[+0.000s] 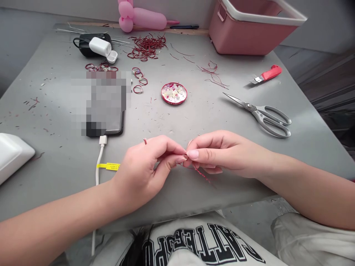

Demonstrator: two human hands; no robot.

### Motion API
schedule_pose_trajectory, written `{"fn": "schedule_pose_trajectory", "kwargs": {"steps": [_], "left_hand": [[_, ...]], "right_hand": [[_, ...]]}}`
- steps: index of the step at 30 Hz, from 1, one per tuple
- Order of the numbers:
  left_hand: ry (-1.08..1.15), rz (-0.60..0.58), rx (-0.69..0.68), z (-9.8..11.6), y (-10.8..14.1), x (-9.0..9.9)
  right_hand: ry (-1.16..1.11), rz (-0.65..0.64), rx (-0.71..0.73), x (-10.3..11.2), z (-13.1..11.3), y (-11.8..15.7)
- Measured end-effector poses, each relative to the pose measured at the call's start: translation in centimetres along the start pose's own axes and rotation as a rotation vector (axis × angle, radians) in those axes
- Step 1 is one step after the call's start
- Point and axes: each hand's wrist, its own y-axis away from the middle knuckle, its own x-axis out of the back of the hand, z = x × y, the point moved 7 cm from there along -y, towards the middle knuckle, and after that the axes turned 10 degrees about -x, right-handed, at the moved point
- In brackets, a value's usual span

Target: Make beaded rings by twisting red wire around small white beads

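Observation:
Above the front part of the table, my left hand [155, 166] and my right hand [219, 151] meet at the fingertips. Both pinch a thin red cord [202, 173], whose twisted or braided end hangs down below the right fingers. The part of the cord between the fingertips is mostly hidden. A red ring of cord sits on a finger of my left hand. Beyond the hands lies a round red-rimmed lid [161, 96] holding pale and pink beads [174, 92]. Several finished-looking red cord rings with beads [138, 89] lie left of the lid.
Scissors [257, 111] and a red utility knife [267, 75] lie at the right. A pink bin [244, 37], a pink balloon [149, 18] and a pile of red cord pieces [146, 46] are at the back. A phone [118, 123] with a white cable [98, 162] lies left, near a white earbud case [100, 46].

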Motion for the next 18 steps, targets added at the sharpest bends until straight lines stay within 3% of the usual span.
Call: {"fn": "schedule_pose_trajectory", "kwargs": {"steps": [4,7,11,15,18], "left_hand": [[-0.061,0.005,-0.099,0.7,-0.2,0.2],[-0.096,-0.009,-0.098,0.7,-0.1,0.2],[0.013,-0.001,0.025,0.0,0.0,-0.1],[0.182,-0.009,0.206,-1.0,0.1,-0.7],[0.201,-0.030,0.239,-1.2,0.1,-0.8]], "right_hand": [[-0.213,-0.158,-0.095,-0.6,0.7,-0.6],[-0.254,-0.173,-0.103,-0.5,0.9,-0.9],[-0.227,-0.098,-0.049,0.0,0.6,-1.0],[-0.091,0.066,0.047,0.7,0.1,-0.8],[0.002,0.152,0.102,0.8,-0.2,-0.4]]}}
